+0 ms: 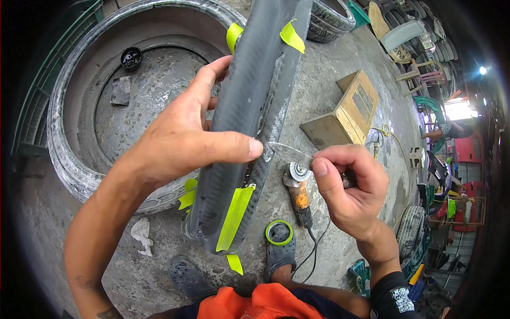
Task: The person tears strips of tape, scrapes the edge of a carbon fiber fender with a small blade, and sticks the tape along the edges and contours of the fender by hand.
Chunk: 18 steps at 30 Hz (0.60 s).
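A long dark part with a woven, carbon-like surface (234,106) stands tilted in front of me, with yellow-green tape (235,218) stuck on it in several places. My left hand (186,133) grips its left side, thumb lying across the front face and fingers behind. Between thumb and bent fingers, my right hand (350,186) pinches a thin, flat, pointed blade-like piece (289,153). The tip of that piece meets the part's ridge, close to my left thumb. Whitish residue marks the ridge there.
A large tire (64,122) lies at left, with a small black cup (131,58) inside. An angle grinder (300,196), a green tape roll (279,233) and a wooden box (348,114) are on the concrete floor. Another person's arm (434,134) shows far right.
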Tool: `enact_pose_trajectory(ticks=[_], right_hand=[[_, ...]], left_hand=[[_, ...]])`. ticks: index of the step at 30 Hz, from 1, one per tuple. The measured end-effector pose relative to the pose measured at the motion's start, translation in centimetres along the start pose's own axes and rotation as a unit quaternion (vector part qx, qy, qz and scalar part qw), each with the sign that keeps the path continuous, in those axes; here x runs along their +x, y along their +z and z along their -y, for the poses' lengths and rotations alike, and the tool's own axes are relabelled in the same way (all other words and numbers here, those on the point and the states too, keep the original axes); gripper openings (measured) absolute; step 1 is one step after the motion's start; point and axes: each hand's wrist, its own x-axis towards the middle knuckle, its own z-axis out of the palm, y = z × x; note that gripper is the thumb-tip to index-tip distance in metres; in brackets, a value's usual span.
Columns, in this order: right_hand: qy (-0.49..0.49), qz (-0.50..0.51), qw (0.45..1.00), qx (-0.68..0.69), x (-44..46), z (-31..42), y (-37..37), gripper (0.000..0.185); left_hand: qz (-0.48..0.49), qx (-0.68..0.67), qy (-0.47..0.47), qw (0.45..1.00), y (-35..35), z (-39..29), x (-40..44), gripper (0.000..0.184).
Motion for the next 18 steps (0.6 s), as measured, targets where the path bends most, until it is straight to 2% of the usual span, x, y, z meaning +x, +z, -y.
enact_pose_trajectory(ticks=[6,12,14,15,17,18], right_hand=[[-0.021,0.016,0.999,-0.040,0.2,0.4,0.1,0.007],[0.019,0.009,1.000,0.016,-0.9,0.1,1.2,0.008],[0.162,-0.004,0.971,0.177,-1.5,0.4,1.5,0.009],[0.162,-0.004,0.971,0.177,-1.4,0.3,1.7,0.009],[0.242,0.009,0.921,0.307,-1.1,0.1,1.8,0.011],[0.234,-0.002,0.921,0.310,-1.1,0.2,1.6,0.011]], left_hand=[[-0.001,-0.051,0.010,0.999,0.8,0.0,0.0,0.110],[-0.005,-0.035,0.026,0.999,0.8,0.1,-0.2,0.107],[-0.008,-0.030,0.025,0.999,0.8,0.2,-0.1,0.107],[-0.010,-0.028,0.025,0.999,0.8,0.3,-0.1,0.107],[-0.004,-0.033,0.022,0.999,0.9,0.2,-0.1,0.107],[0.001,-0.037,0.020,0.999,0.9,0.2,-0.1,0.106]])
